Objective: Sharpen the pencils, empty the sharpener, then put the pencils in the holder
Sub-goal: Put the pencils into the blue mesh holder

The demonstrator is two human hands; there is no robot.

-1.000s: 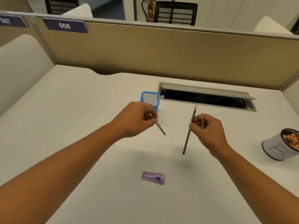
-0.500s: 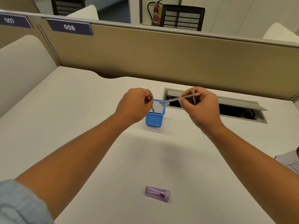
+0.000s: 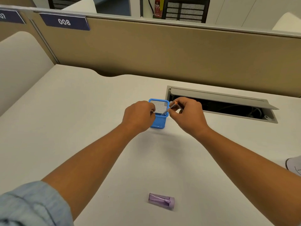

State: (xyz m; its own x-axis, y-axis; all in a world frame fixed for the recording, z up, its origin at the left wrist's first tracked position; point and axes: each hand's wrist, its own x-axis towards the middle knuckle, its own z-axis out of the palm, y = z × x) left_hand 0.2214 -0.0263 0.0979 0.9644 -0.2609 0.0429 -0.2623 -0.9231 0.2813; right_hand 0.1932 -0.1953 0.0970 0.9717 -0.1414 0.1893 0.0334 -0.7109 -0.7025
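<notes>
Head view, single moment. A thin grey pencil [image 3: 166,110] is pinched between the thumb and fingertips of the right hand [image 3: 187,115]. It is tilted, with its lower end inside the mouth of the square blue wire-mesh holder [image 3: 158,123], just below and to the left of the pinch. An orange end shows at the fingertips. A second dark shaft may be tucked under the same fingers, but this cannot be settled. The left hand [image 3: 138,116] is held across the holder from the grip, fingers curled at the rim. Whether a pencil is held in it cannot be told, as only a small glint shows between the fingers. The holder stands upright on the white desk [image 3: 81,119]. The purple translucent plastic sharpener [image 3: 161,201] lies on its side well back from the grip, toward the person, touched by neither hand; whether it has been emptied cannot be read. Step judged: the last one, pencils into holder. Risks noted: the holder looks light and is crowded by both hands, so it could be tipped by a knuckle nudge or by a pencil levered against the rim. On a tilted release, the sharpened point could be driven into the mesh and snapped. If two shafts are held, one could be dropped outside the rim onto the desk.
</notes>
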